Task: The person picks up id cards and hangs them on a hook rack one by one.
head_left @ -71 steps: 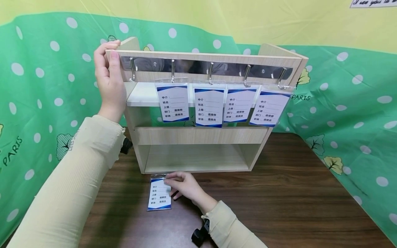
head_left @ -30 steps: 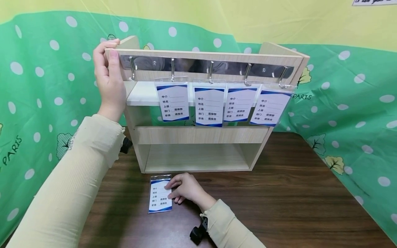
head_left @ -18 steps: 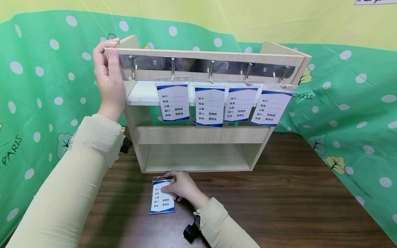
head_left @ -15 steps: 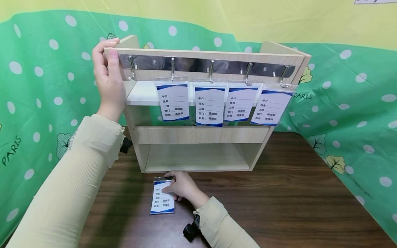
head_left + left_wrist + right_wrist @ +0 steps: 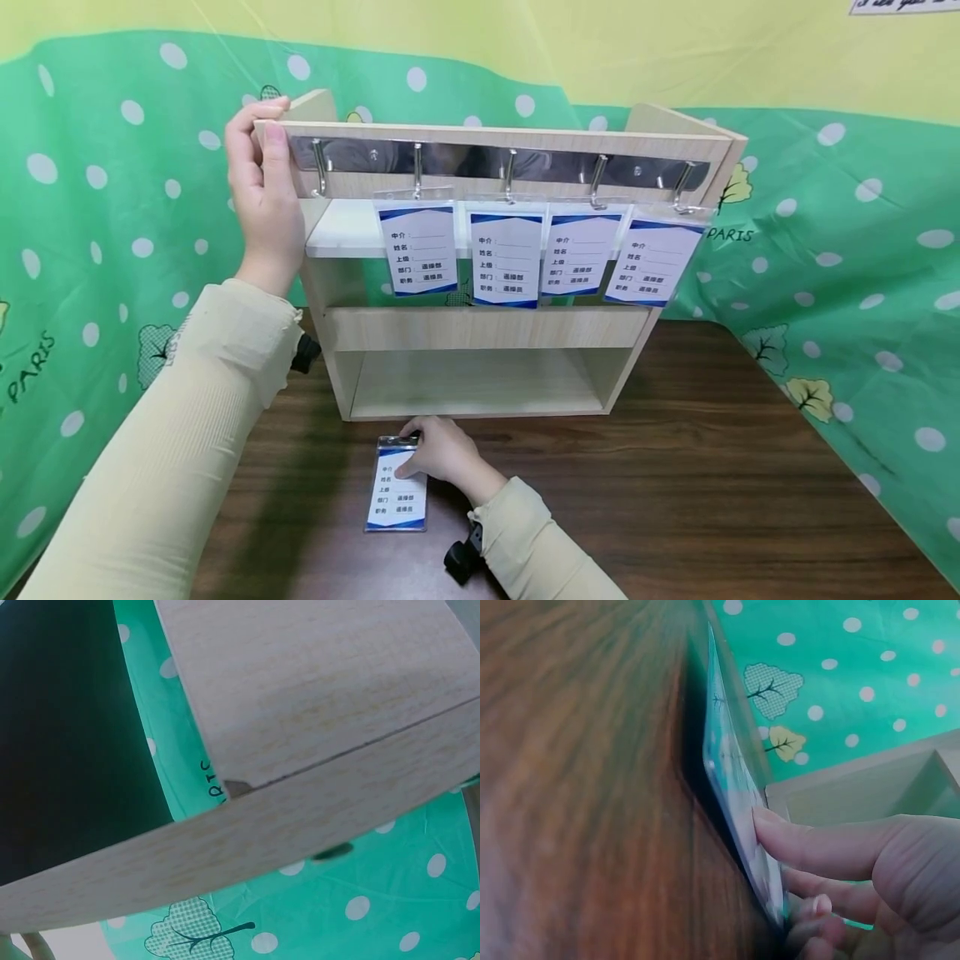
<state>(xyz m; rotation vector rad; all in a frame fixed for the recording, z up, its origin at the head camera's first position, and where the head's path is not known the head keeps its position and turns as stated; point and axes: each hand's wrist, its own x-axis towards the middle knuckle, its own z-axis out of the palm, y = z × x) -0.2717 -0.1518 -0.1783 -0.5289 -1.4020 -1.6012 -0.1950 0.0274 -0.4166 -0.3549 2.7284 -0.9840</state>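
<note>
My left hand (image 5: pixel 264 187) grips the upper left corner of a light wooden shelf unit (image 5: pixel 480 329), thumb in front and fingers over the top. On the table, my right hand (image 5: pixel 447 454) pinches an ID badge (image 5: pixel 393 496) at its upper right, thumb on the printed face. The right wrist view shows the badge (image 5: pixel 739 802) tilted, with a dark gap between it and the wood and fingers partly behind it. Several similar badges (image 5: pixel 506 258) hang from metal hooks (image 5: pixel 510 175) along the shelf's front; the leftmost hook (image 5: pixel 320 167) bears none.
The shelf unit stands on a dark brown wooden table (image 5: pixel 675 467). A green dotted cloth (image 5: pixel 825 250) hangs behind and at both sides. A black wrist device (image 5: pixel 463 560) sits under the right sleeve, close to the table.
The badge on the table has shifted slightly right and toward me. My right hand has gone from the badge's right edge to pinching it near the top. My left hand keeps its grip.
</note>
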